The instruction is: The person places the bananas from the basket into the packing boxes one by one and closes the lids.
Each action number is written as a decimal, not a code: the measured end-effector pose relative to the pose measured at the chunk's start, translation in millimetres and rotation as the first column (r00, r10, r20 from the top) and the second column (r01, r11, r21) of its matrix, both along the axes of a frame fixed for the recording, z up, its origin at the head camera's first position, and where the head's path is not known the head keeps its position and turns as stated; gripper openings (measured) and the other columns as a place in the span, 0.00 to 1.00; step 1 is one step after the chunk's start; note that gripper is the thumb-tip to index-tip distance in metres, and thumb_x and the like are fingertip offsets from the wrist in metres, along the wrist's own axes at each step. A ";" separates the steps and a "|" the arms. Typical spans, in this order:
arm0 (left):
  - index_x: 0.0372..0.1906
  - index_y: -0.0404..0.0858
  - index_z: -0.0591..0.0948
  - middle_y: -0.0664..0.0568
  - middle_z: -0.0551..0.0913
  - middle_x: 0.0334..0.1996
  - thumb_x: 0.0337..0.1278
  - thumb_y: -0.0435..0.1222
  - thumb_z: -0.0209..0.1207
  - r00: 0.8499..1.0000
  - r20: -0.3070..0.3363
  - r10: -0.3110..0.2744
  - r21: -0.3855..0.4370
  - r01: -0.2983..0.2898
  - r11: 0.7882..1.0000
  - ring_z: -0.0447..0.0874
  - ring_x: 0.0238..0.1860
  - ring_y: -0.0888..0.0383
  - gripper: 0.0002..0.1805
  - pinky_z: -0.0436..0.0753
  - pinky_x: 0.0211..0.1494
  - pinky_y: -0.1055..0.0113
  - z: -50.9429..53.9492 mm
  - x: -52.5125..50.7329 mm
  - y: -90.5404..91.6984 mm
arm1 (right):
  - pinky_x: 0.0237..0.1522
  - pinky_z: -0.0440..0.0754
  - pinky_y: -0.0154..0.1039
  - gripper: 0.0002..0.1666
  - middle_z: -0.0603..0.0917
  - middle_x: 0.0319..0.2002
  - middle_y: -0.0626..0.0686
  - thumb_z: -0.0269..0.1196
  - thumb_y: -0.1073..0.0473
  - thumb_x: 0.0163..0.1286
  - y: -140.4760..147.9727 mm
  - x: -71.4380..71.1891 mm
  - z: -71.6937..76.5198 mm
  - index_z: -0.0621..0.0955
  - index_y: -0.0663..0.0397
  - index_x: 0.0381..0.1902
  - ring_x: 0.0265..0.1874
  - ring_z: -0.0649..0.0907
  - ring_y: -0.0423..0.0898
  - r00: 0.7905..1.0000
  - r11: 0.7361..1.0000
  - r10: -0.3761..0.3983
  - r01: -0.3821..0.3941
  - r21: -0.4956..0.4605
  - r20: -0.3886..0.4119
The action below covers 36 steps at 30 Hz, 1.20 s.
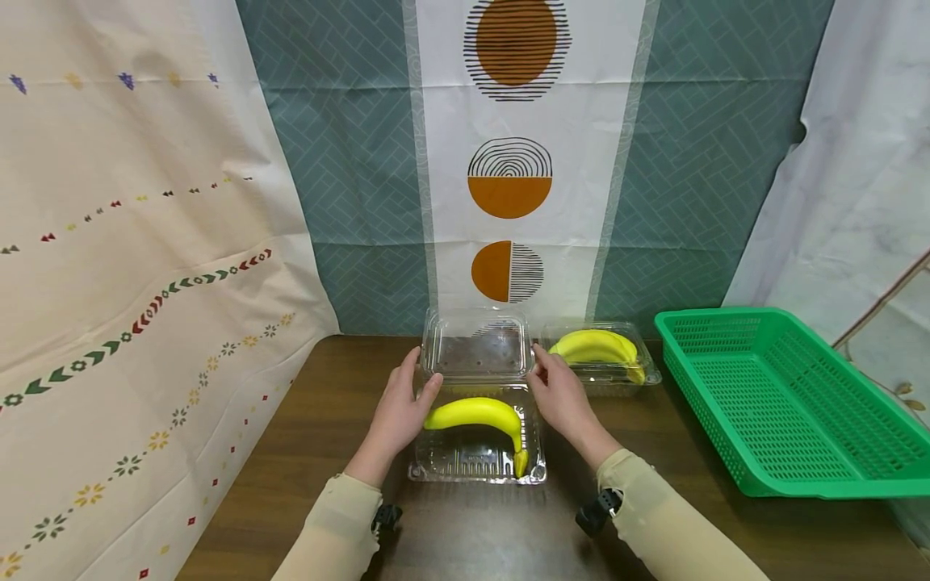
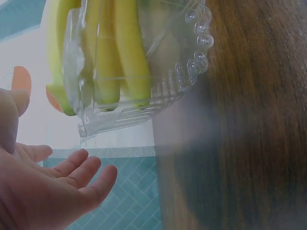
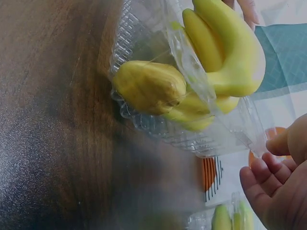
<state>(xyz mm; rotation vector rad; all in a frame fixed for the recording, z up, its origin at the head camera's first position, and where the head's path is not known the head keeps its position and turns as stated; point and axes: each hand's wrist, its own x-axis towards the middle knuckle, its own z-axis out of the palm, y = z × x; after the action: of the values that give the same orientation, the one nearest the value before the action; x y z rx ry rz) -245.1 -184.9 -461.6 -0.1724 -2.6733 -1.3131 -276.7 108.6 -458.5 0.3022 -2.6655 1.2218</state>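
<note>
An opened clear plastic clamshell box stands on the table, its lid tilted up at the back. A curved yellow banana shows at its top in the head view; in the left wrist view several yellow banana shapes show through the wall. My left hand is at the lid's left edge, thumb and fingers spread apart. At the right edge, my right hand pinches the lid's rim between thumb and fingers. Whether the left fingers touch the plastic is hard to tell.
Behind my right hand sits another clear box, closed, with yellow bananas inside. A green plastic basket stands farther right. Patterned cloth hangs behind the brown wooden table.
</note>
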 end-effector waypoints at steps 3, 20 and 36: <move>0.91 0.41 0.54 0.31 0.68 0.78 0.85 0.56 0.58 1.000 0.001 0.004 -0.003 -0.004 1.000 0.72 0.75 0.30 0.46 0.72 0.73 0.28 -0.6 0.4 0.1 | 0.49 0.77 0.50 0.37 0.80 0.44 0.54 0.63 0.64 0.82 0.7 1.0 0.3 0.67 0.67 0.84 0.42 0.80 0.51 1.000 1.000 -0.002 0.002 -0.005 0.004; 0.92 0.46 0.46 0.34 0.67 0.80 0.83 0.55 0.61 1.000 0.013 0.023 0.013 -0.023 1.000 0.72 0.77 0.31 0.51 0.71 0.75 0.28 1.1 0.9 2.2 | 0.62 0.82 0.55 0.35 0.81 0.60 0.60 0.63 0.64 0.82 -0.6 2.7 4.6 0.69 0.61 0.82 0.57 0.82 0.55 0.997 0.990 0.006 0.004 -0.143 0.072; 0.93 0.52 0.42 0.37 0.64 0.84 0.83 0.53 0.62 1.000 0.018 0.025 0.039 -0.026 0.999 0.69 0.80 0.32 0.52 0.68 0.76 0.27 15.9 6.1 4.0 | 0.66 0.82 0.56 0.31 0.79 0.63 0.61 0.62 0.60 0.85 0.1 9.0 18.0 0.71 0.60 0.81 0.61 0.82 0.56 1.000 0.987 0.004 0.000 -0.160 0.024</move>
<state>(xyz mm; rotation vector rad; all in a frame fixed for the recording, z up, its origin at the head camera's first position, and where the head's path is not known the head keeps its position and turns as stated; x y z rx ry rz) -239.0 -180.9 -445.7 -0.1226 -2.6521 -1.3647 -267.7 108.7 -440.5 0.2670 -2.5675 1.4385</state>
